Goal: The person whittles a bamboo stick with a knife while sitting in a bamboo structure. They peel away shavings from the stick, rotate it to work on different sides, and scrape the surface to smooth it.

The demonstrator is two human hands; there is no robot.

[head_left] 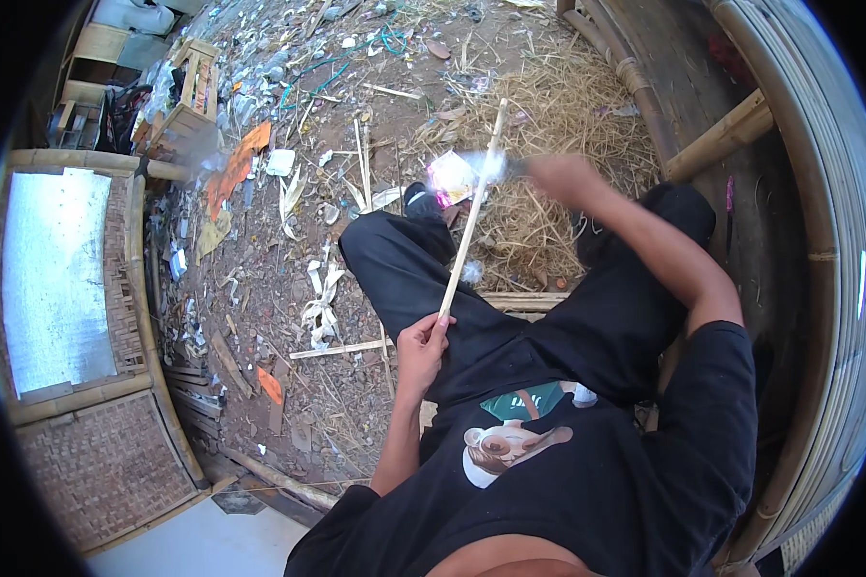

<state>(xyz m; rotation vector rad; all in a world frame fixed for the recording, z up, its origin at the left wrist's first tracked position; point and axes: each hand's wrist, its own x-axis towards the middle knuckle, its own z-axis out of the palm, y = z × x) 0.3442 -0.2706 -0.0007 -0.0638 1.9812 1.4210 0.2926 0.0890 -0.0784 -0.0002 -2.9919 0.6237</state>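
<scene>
My left hand (pixel 421 356) is closed around the lower end of a long pale bamboo strip (pixel 469 226), above my left thigh. The strip slants up and away, its far end free in the air. My right hand (pixel 566 181) is blurred by motion and closed on the dark handle of a knife (pixel 486 164). The bright, smeared blade lies across the upper part of the strip; whether it is cutting in cannot be made out. My legs (pixel 404 274) in black trousers are bent and spread beneath both hands.
Straw-like shavings (pixel 568 106) cover the ground beyond my right hand. Litter and loose strips (pixel 342 348) lie to the left, with an orange scrap (pixel 239 168). A wooden crate (pixel 194 91) stands at the far left. Bamboo frames (pixel 818 183) flank me on the right and a woven panel (pixel 106 462) on the left.
</scene>
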